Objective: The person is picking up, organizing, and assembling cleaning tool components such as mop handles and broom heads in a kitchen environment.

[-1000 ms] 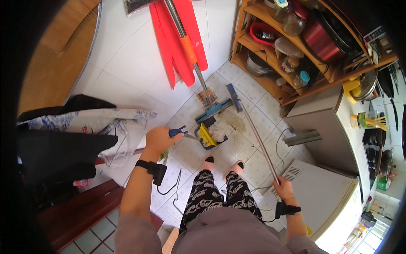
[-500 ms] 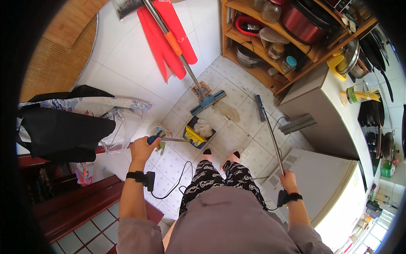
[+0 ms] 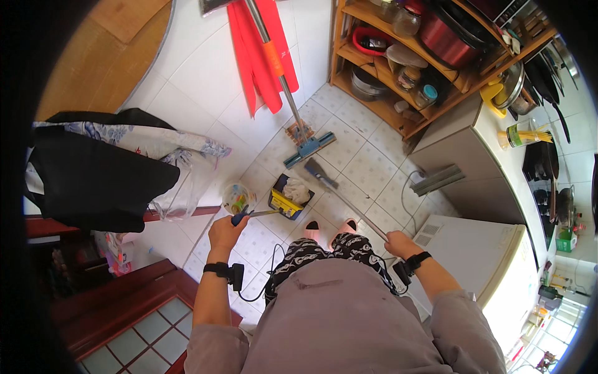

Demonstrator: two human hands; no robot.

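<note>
Fingers (image 3: 395,238) wrapped round two handles: one broom (image 3: 321,172), one dustpan (image 3: 287,205)

So my left hand (image 3: 225,232) is closed around the dustpan's blue-gripped handle, and my right hand (image 3: 404,245) has the broom pole gripped near its end. Both fists look snug.

The broom runs on a diagonal: pole up and to the left from my right fist, head pointing away from me. That head lies at the floor (image 3: 389,167) just beyond the dustpan, its long side slanting from upper left to lower right. The dustpan handle goes nearly sideways, rightward and a touch away from me, and the pan sits just ahead of my feet (image 3: 313,230), a bit left. Can't tell exactly which way its mouth faces.

Headcount: two hands, two feet, two black wrist straps (image 3: 225,272), one pale crumpled wad (image 3: 295,189) in the pan. Also one mop (image 3: 309,147) with a blue head and orange pole section, standing past the broom head, one clear tub (image 3: 237,196) left of the pan, and one wooden shelf unit (image 3: 378,76) farther off to the right.
</note>
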